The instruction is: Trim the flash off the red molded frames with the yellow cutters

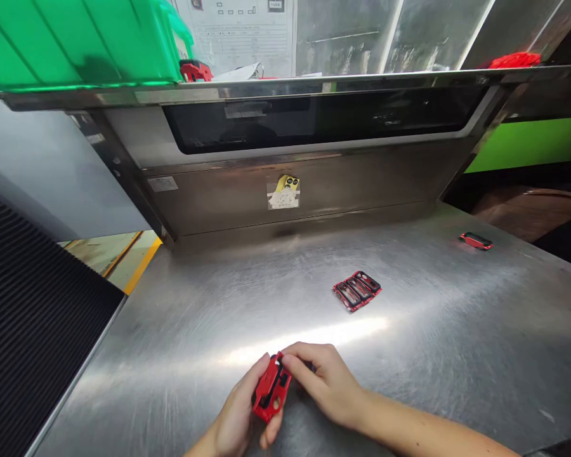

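Note:
A red and black plastic part (pixel 269 388) sits in my left hand (pixel 240 406), whose thumb and fingers close around its left side and underside. My right hand (pixel 326 381) pinches at the part's upper right end with thumb and forefinger. Whether a second small piece is between those fingertips is hidden. Farther up the metal table lies a flat set of red and black frames (pixel 357 290) joined side by side, apart from both hands. Another red and black part (pixel 476 240) lies near the table's right edge.
The steel table (pixel 181 317) ends at a metal back panel (pixel 228 193) with a small plastic bag (pixel 284 192) on it. A shelf (pixel 266 91) above carries a green bin (pixel 76 44) and red pieces. At left stands a black ribbed surface (pixel 38 304).

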### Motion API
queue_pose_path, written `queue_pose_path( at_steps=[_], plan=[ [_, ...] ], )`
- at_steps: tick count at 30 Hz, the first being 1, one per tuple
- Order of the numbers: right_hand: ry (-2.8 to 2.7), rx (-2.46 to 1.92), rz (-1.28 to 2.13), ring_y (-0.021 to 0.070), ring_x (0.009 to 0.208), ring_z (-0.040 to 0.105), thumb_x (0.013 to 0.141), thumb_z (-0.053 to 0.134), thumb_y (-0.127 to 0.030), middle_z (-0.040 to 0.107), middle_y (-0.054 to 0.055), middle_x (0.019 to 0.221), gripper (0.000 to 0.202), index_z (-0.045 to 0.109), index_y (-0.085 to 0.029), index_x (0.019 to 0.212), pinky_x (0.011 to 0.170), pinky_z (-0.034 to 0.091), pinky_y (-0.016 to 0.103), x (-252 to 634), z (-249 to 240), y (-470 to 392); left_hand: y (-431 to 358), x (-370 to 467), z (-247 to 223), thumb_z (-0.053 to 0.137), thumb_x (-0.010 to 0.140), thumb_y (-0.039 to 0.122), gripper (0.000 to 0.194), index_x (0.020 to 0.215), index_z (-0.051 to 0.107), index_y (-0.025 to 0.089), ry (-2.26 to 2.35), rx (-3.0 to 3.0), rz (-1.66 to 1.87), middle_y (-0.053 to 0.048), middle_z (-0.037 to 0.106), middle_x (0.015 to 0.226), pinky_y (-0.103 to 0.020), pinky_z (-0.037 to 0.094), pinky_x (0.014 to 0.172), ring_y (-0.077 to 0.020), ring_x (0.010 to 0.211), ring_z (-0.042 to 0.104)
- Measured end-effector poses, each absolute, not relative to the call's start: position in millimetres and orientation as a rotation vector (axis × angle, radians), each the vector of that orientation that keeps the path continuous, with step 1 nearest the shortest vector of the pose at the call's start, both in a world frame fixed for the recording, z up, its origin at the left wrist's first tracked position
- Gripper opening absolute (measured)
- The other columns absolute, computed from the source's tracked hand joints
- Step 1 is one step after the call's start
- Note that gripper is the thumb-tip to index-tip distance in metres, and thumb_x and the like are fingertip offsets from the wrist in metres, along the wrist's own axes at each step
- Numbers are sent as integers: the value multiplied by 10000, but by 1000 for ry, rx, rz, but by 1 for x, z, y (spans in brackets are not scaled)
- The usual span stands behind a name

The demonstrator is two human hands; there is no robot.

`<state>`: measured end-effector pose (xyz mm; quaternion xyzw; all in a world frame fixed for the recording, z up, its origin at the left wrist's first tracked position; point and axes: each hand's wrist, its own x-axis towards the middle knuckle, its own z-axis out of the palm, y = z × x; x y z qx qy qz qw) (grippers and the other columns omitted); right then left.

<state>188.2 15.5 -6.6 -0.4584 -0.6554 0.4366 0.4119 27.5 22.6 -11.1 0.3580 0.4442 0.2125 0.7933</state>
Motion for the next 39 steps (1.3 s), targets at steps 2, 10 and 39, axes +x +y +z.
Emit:
queue_pose_path(
  at_steps=[2, 10, 39],
  plan=[
    [-1752, -1188, 993, 217, 782, 614, 934, 382, -273, 681, 80, 848, 327, 684, -148, 952, 733, 458, 308, 196, 0, 22, 25, 28, -9, 478, 629, 820, 652, 519, 521, 178, 1005, 756, 540, 31, 452, 344, -226, 261, 415, -82, 344, 369],
    [-2491, -1249, 749, 228, 908, 545, 625, 584, -44, 605, 41, 962, 341, 638, -209, 918, 758, 412, 291, 222, 0, 32, 44, 30, -25, 407, 496, 923, 720, 493, 481, 206, 1090, 722, 654, 40, 406, 287, -234, 189, 352, -77, 285, 314],
    [-2009, -821, 408, 204, 630, 625, 801, 502, -127, 660, 57, 761, 216, 547, -198, 1000, 577, 510, 291, 200, 10, 13, 30, 34, -12, 442, 658, 813, 638, 481, 475, 200, 1180, 784, 793, 61, 366, 299, -225, 169, 379, -70, 304, 282]
  ],
)
